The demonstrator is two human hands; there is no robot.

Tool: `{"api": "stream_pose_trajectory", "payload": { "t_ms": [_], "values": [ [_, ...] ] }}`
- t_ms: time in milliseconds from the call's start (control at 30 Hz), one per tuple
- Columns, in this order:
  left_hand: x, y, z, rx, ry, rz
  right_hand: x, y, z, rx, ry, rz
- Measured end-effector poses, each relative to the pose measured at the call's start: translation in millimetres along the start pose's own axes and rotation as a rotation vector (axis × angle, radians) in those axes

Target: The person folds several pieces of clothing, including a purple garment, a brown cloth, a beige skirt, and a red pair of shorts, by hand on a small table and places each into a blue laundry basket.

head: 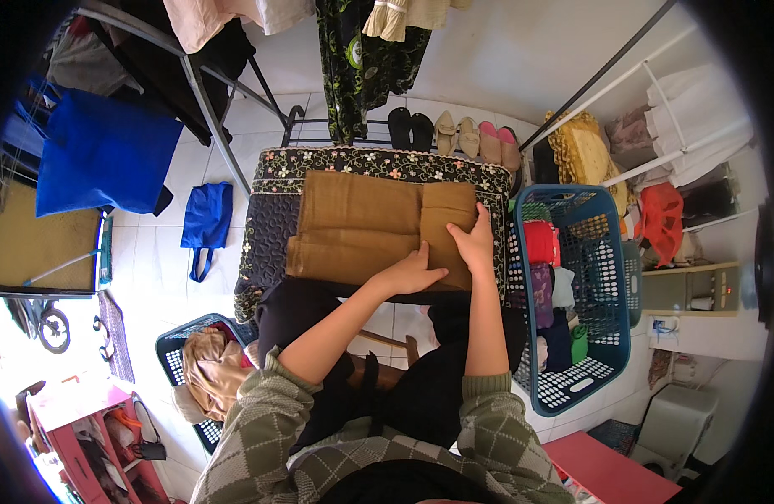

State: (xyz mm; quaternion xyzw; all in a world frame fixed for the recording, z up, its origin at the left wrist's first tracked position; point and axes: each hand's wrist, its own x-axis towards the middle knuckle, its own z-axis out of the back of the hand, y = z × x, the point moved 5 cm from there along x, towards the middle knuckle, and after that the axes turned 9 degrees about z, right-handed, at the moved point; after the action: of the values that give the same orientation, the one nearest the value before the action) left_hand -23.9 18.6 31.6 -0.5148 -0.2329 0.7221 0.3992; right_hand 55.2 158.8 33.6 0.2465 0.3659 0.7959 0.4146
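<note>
A brown cloth (361, 220) lies on a low table with a dark, flower-embroidered quilted cover (267, 220). The right end of the cloth is folded over into a narrower, thicker band. My left hand (415, 271) rests on the cloth at the lower left edge of that band, fingers apart. My right hand (475, 242) lies along the band's right edge, its thumb on top and its fingers at the side; whether it pinches the cloth is unclear.
A blue plastic basket (579, 397) with folded and rolled clothes stands close at the right. Another basket (166, 343) with a heap of clothes is on the floor at the lower left. Shoes (445, 132) line a rack behind the table. A metal frame (204, 107) rises at the upper left.
</note>
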Motion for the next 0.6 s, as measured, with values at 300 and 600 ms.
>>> {"api": "stream_pose_trajectory", "payload": {
  "t_ms": [300,600],
  "values": [
    [17.6,14.1,11.2,0.079,-0.063,-0.106,-21.5,69.5,-1.1,-0.234,-0.112,0.239],
    [-10.9,38.0,73.6,-0.098,-0.571,0.104,-32.0,84.9,-61.9,-0.24,0.133,0.531]
  ]
}}
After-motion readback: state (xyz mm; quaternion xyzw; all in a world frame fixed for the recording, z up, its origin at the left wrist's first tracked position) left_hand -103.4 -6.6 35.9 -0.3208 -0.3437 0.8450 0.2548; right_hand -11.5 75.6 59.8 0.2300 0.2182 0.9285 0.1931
